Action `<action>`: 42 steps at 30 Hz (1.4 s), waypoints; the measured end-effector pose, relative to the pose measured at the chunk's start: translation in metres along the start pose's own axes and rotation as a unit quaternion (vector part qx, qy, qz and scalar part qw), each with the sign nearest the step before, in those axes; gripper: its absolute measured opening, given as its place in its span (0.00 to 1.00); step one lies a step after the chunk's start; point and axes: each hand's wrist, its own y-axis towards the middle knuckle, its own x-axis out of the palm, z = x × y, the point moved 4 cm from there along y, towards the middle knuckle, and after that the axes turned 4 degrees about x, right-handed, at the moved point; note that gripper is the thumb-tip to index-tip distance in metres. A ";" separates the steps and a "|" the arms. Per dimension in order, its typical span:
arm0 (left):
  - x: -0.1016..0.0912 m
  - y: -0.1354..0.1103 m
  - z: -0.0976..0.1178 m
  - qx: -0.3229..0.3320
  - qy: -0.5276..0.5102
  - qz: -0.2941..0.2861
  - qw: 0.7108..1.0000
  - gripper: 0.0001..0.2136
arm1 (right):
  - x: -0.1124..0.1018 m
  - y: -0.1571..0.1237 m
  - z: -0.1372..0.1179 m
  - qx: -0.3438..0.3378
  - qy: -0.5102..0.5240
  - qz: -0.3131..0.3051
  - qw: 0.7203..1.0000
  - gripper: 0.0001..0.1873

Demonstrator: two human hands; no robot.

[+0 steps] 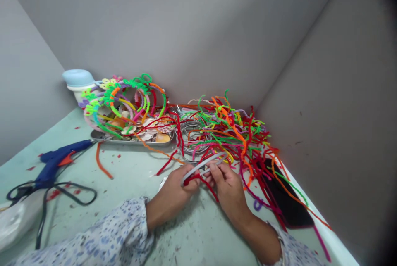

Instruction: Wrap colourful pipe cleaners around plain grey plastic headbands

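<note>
My left hand (176,193) is closed on one end of a grey plastic headband (203,164), low over the pale green table (124,183). My right hand (228,187) pinches a red pipe cleaner (207,185) against the headband near its middle. The red strand runs from my left fingers under the band toward my right wrist. Just beyond the hands lies a big tangle of loose pipe cleaners (229,131) in several colours.
A metal tray (130,138) holds shells and finished pipe-cleaner headbands (124,96). A blue glue gun (57,162) with a black cord lies at left. A black phone (287,202) lies at right. A pale blue and white container (78,82) stands in the corner. Grey walls enclose the table.
</note>
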 end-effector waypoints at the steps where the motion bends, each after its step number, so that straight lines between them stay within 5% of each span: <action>1: -0.001 0.000 0.000 -0.002 0.009 0.004 1.000 0.04 | 0.000 0.000 0.001 0.004 0.004 -0.001 1.000 0.17; 14: -0.001 0.006 -0.001 0.011 -0.033 0.019 0.999 0.09 | -0.007 0.006 0.006 0.065 0.115 0.041 0.990 0.16; 28: -0.004 0.009 -0.009 -0.041 -0.099 0.051 0.993 0.11 | -0.003 0.003 0.002 0.039 0.121 0.018 0.992 0.18; 42: -0.010 0.009 -0.002 -0.011 -0.148 0.085 0.985 0.13 | -0.003 0.005 0.010 0.027 0.191 -0.004 0.981 0.15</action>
